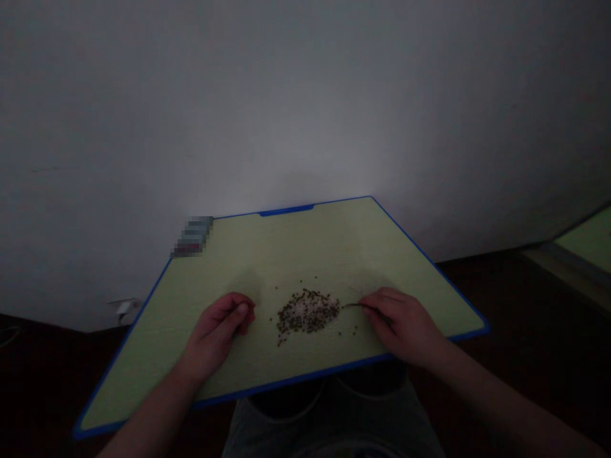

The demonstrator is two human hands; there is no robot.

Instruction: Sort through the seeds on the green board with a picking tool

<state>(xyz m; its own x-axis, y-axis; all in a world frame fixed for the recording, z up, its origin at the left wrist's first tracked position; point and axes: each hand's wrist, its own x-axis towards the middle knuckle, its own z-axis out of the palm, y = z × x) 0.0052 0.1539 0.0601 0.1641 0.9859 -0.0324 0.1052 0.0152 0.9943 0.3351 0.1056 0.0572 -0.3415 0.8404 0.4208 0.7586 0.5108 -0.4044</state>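
Note:
A loose pile of small dark beads or seeds [310,312], mixed with finer pale grains, lies on the pale yellow-green tabletop [305,248]. Left of the pile, my left hand [224,321] is closed, thumb pressed against curled fingers. A reddish patch shows under those fingers, too dim to identify. On the other side, my right hand [398,318] pinches a thin dark tool [353,305] that looks like tweezers. Its tip points left, close to the pile's right edge. A few stray dark bits lie around the pile.
The table has a blue rim [420,253] and a blue handle-like strip [286,210] at its far edge, by a pale wall [305,102]. A blurred-out item [193,236] sits at the far left corner. My lap is below the near edge.

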